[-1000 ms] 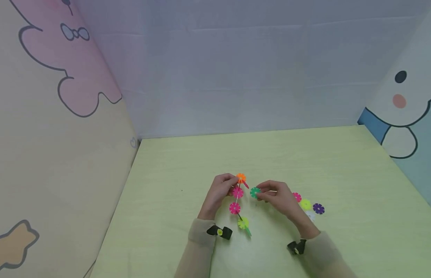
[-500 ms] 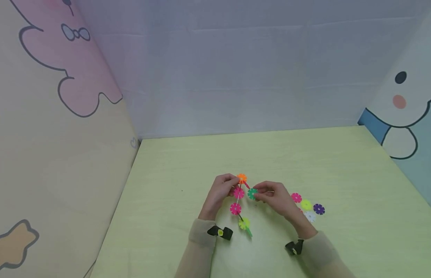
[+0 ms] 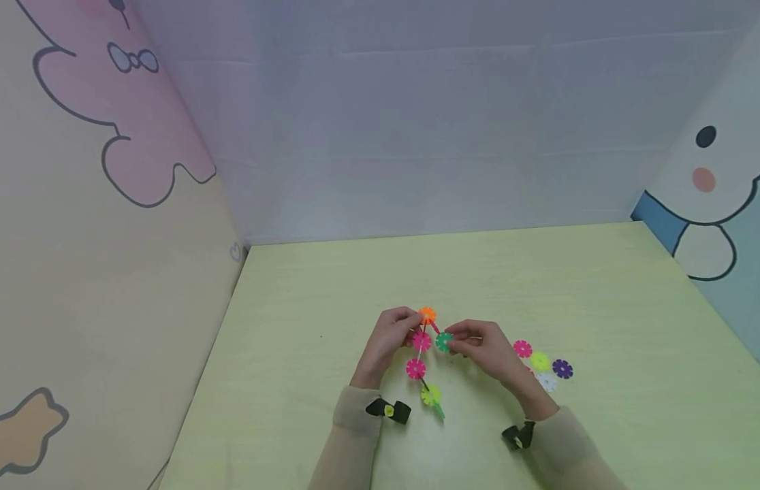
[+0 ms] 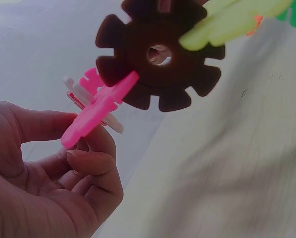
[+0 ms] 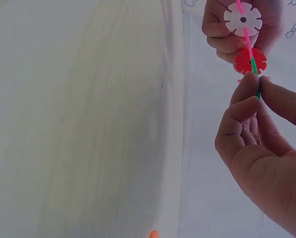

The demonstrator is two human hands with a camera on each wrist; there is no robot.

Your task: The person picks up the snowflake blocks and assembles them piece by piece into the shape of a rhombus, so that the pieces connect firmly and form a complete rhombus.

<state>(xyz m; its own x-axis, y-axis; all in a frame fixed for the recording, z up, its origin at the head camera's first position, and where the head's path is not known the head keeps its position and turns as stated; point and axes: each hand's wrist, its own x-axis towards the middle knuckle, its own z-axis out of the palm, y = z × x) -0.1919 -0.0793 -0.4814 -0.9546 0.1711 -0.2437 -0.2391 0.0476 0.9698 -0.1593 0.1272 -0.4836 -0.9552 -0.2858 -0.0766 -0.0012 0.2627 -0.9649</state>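
Note:
My left hand [image 3: 389,335] pinches the upper part of a chain of slotted snowflake discs. An orange disc [image 3: 427,315] tops the chain, and pink discs [image 3: 421,340] and a yellow-green disc [image 3: 430,395] hang lower. Seen from the left wrist, a dark brown disc [image 4: 128,49] looms in front of a pink disc [image 4: 96,116] by the fingertips. Between thumb and fingers of my right hand [image 3: 487,347] is a green disc [image 3: 444,341]. Its edge meets the slanted red disc [image 3: 435,327] below the orange one. The right wrist view shows a white disc [image 5: 235,25] beyond.
Loose discs lie on the table [image 3: 631,306] by the right forearm: pink [image 3: 523,348], yellow [image 3: 540,361], purple [image 3: 562,369] and white [image 3: 546,382], plus a red one partly hidden by the arm. Printed cloth walls [image 3: 392,136] stand around the table.
My right hand has moved a little left, bringing the green disc from a gap away up to the red disc's edge. The left hand and chain have barely shifted.

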